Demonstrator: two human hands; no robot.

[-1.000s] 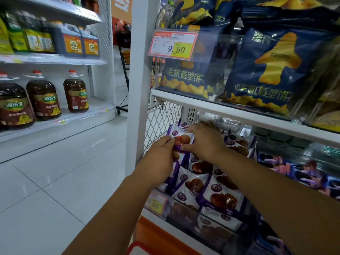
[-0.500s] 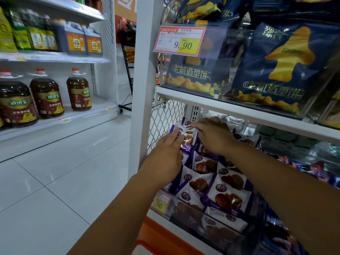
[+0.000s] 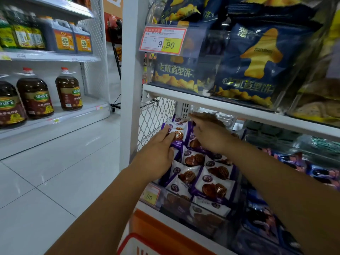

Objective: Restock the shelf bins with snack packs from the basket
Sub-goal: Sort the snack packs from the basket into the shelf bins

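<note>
**A:** How do the hands hold at this moment?

**B:** The left hand (image 3: 156, 155) lies on one purple-and-white snack pack (image 3: 179, 136) at the back left of the bin (image 3: 171, 203). Its fingers (image 3: 166, 130) are nearly straight along the left edge of the pack, and the thumb touches the lower edge. Whether this is a real pinch or only a push, I cannot tell. The right hand (image 3: 211, 138) is relaxed and wide, with the back of the hand up. Its fingers reach straight over the back row of the bin, and I see nothing held in it.

**A:** Where exactly is the pack?

**B:** It stands tilted on top of the other snack packs (image 3: 211, 183). These fill the bin in two rows and overlap toward the front.

**A:** And around the bin?

**B:** Just above it runs a white shelf board (image 3: 239, 111). On that board stand dark blue snack bags (image 3: 253, 61), with a price tag (image 3: 162, 41) that shows 9.90. Left of the bin are a wire mesh panel (image 3: 156, 115) and a white post (image 3: 128, 89). On the front of the bin, at the left, is a yellow tag (image 3: 150, 196). Right of the bin are other packs in blue and purple, too blurred to read. Below the bin a red rim (image 3: 128, 238) shows, but what it belongs to I cannot tell. Far left of the bin, across the tiled floor, brown oil bottles (image 3: 68, 89) stand on another shelf.
</note>
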